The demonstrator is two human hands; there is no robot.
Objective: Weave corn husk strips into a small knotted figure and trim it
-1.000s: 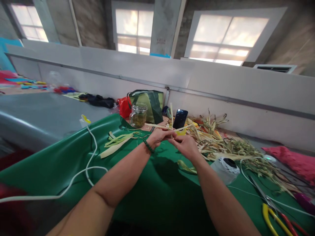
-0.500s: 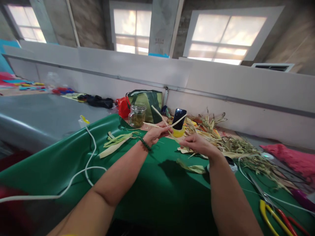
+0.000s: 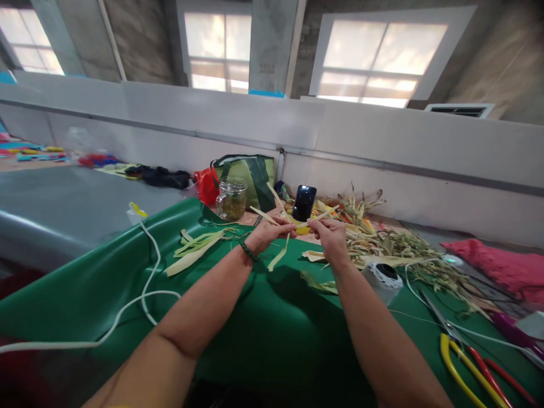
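Pale corn husk strips [image 3: 278, 259] cross between my two hands, above the green mat [image 3: 272, 340]. My left hand [image 3: 272, 231], with a green bead bracelet at its wrist, pinches them near the crossing. Closed too, my right hand [image 3: 329, 233] grips a strip a little to the right, its fingertips almost meeting the left ones. One strip end hangs down below the hands; others stick out up and to the sides. Just where the strips cross is partly covered by fingers. A loose husk piece [image 3: 317, 282] lies under my right wrist.
Left lie more husks [image 3: 198, 252] and a white cable [image 3: 123, 311]. A glass mug [image 3: 232, 199], a green bag [image 3: 255, 178] and a phone [image 3: 304, 203] stand behind. To the right are dried husks [image 3: 382, 243], a spool of white string [image 3: 385, 283] and scissors [image 3: 457, 334].
My right hand has moved up and left, close to my left hand, now gripping a strip there. A strip end now hangs beneath them. The view has shifted slightly right.
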